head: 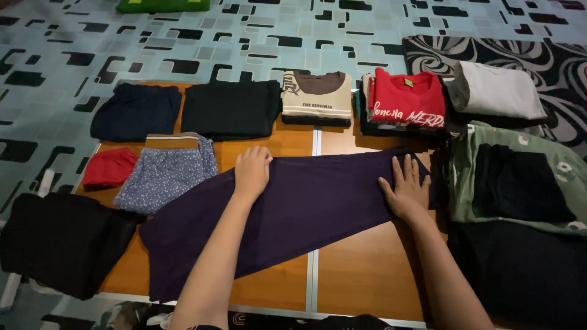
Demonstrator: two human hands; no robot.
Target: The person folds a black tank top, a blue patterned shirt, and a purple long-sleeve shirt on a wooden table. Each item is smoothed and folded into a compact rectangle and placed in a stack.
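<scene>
**A:** Nearest the camera, what?

**B:** Two bare forearms reaching out over a low wooden table [361,269], orange-brown, with pale seams across it. Both hands pressed flat on a dark purple garment [306,201].

**A:** Hands, quick.

**B:** Left hand [252,171] palm down near the garment's upper edge, fingers close together and flat, gripping nothing. Right hand [406,189] palm down near its right end, fingers spread apart, also flat, gripping nothing.

**A:** The garment?

**B:** Plain, smooth, matte cloth, no print. Long shape lying slantwise across the table's middle, wide end at lower left hanging near the front edge, narrower toward the right.

**A:** Prints or labels?

**B:** Back row: folded cream shirt [317,95] with a brown collar panel and dark lettering. Right of it a folded red shirt [408,101] with white lettering and a small green neck tag. Wording not logged.

**A:** Other stuff?

**B:** Back left, navy folded pile [136,112] and black folded pile [231,109]. Left, blue speckled shorts [165,171] with a tan-and-white waistband, small red cloth [109,167] just beside. Black bundle [61,241] at far left. Right: grey folded cloth [498,90], green flowered cloth [550,162] with a black piece on top. Floor mat [61,61] teal with black rounded rectangles.
</scene>
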